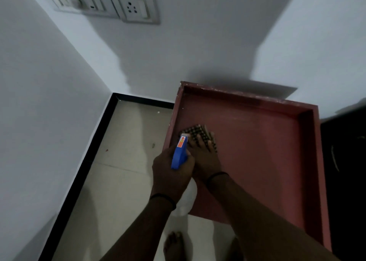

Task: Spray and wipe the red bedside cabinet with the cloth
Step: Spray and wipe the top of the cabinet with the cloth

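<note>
The cabinet (257,152) stands in the corner against the wall (198,53). Its red top is a shallow tray with a raised rim on the far and right sides.

The cloth (200,132), a dark checked piece, lies folded on the top near the left edge, about midway back.

Your right hand (204,156) rests flat on the cloth, with the fingers straight, spread and pointing away from you. It presses the cloth rather than gripping it.

Your left hand (172,173) is curled round the sprayer (179,154) just beside the right hand, at the cabinet's left edge. The nozzle points forward, close to the cloth. I cannot tell whether a finger is on the trigger.

Judgement: wiping is in hand. Most of the bare top lies to the right of the cloth and beyond it, so the right hand is the nearer one for that stroke. The far corners under the rim will need attention.

Around the cabinet are a tiled floor (122,161) and a black skirting (95,142), with a socket plate (136,7) high on the wall.
</note>
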`<state>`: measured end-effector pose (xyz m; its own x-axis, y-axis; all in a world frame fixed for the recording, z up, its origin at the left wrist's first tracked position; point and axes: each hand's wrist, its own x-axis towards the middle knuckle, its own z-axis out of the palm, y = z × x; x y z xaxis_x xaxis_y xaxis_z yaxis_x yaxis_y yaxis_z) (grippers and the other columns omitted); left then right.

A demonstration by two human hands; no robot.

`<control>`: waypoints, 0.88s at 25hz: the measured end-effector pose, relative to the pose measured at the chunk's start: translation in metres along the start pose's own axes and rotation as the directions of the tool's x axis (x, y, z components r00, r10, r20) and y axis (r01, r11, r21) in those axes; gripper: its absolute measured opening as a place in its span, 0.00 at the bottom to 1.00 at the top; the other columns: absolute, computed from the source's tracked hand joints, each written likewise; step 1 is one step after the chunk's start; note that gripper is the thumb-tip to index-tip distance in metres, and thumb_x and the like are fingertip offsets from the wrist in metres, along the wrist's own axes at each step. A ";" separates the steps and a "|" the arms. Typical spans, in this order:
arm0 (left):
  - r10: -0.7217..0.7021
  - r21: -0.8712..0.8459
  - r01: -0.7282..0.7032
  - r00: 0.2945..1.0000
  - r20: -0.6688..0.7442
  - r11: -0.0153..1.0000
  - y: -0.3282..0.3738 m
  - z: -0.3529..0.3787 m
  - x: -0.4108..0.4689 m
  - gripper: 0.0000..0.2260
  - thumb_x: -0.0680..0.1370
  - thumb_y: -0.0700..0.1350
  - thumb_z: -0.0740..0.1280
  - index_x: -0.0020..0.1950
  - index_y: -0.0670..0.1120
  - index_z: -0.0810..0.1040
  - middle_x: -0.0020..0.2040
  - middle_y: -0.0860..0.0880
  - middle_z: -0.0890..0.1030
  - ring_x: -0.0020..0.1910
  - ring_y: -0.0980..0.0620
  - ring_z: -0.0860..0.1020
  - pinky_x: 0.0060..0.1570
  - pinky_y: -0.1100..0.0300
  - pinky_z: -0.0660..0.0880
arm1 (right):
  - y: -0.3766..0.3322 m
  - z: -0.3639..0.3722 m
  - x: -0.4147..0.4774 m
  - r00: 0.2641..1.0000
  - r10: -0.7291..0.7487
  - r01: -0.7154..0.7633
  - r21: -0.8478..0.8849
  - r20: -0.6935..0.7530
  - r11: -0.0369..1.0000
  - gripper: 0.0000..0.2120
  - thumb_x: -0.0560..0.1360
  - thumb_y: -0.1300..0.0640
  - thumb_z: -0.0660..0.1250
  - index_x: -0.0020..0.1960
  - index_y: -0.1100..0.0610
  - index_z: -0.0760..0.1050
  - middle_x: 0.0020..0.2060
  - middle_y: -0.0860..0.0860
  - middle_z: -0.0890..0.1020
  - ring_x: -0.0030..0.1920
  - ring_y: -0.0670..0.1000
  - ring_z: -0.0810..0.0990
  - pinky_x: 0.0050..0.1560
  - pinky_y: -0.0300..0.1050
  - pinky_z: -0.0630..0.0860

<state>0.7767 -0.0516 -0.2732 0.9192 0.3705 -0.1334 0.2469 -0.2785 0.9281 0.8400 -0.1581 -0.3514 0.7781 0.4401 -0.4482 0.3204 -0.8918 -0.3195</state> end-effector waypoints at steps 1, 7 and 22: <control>-0.007 -0.027 0.007 1.000 -0.012 1.000 0.002 -0.001 -0.002 0.07 0.73 0.49 0.70 0.37 0.51 0.77 0.29 0.43 0.78 0.28 0.43 0.78 0.32 0.54 0.78 | 0.003 0.004 -0.007 0.999 0.011 -0.007 0.111 -0.031 0.994 0.37 0.69 0.34 0.36 0.78 0.41 0.42 0.79 0.43 0.46 0.79 0.51 0.42 0.77 0.55 0.37; -0.122 -0.059 0.114 0.982 -0.146 0.992 -0.009 -0.024 -0.023 0.10 0.76 0.42 0.71 0.35 0.48 0.75 0.28 0.44 0.76 0.26 0.49 0.74 0.31 0.67 0.74 | -0.050 -0.009 -0.031 0.991 0.134 -0.006 0.982 -0.019 0.187 0.24 0.76 0.56 0.61 0.71 0.44 0.71 0.67 0.47 0.77 0.68 0.50 0.75 0.68 0.57 0.72; -0.204 -0.049 0.201 0.977 -0.067 0.978 -0.043 -0.072 -0.053 0.20 0.69 0.59 0.63 0.38 0.41 0.78 0.28 0.41 0.77 0.27 0.40 0.76 0.33 0.49 0.77 | -0.072 -0.004 -0.034 0.909 0.335 0.234 0.969 -0.248 0.082 0.21 0.81 0.65 0.57 0.73 0.56 0.69 0.72 0.49 0.72 0.72 0.47 0.71 0.73 0.50 0.67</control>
<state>0.6952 0.0043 -0.2810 0.8267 0.4783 -0.2964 0.4115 -0.1545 0.8982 0.7927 -0.1093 -0.3102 0.9486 0.0752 -0.3075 -0.3152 0.1321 -0.9398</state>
